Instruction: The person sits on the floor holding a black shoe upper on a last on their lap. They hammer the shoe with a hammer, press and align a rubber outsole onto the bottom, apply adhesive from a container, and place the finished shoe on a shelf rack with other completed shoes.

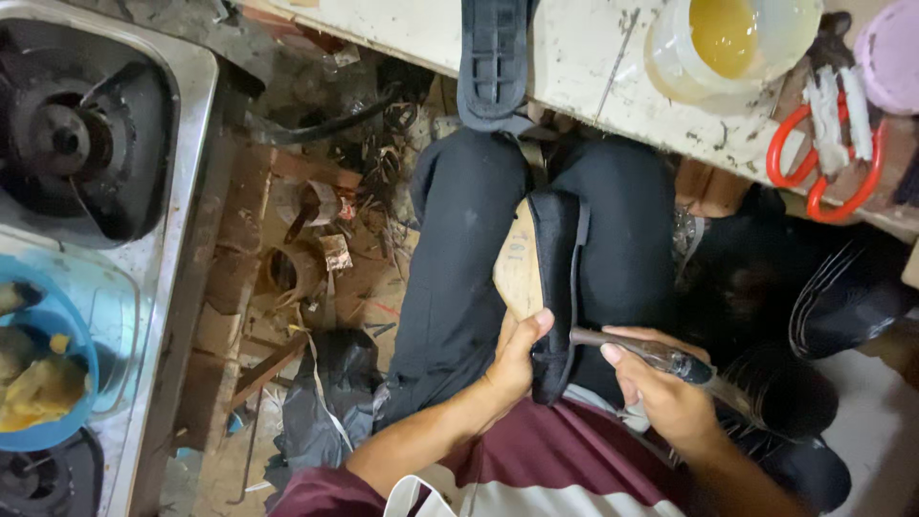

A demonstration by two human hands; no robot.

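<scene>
My left hand [517,359] grips a black shoe upper stretched over a wooden last [538,268], which rests on my lap between my knees. The last's tan sole side faces left. My right hand [661,383] holds a thin metal hand tool [637,349] with its tip against the shoe's black edge near the heel end. Both forearms reach in from the bottom of the head view, over dark trousers and a maroon shirt.
A black shoe sole [493,62] hangs over the edge of a stained white workbench [584,67]. On the bench stand a tub of yellow glue [732,38] and red-handled scissors [823,158]. A steel gas stove [105,144] and blue bowl [48,364] lie left; scraps litter the floor.
</scene>
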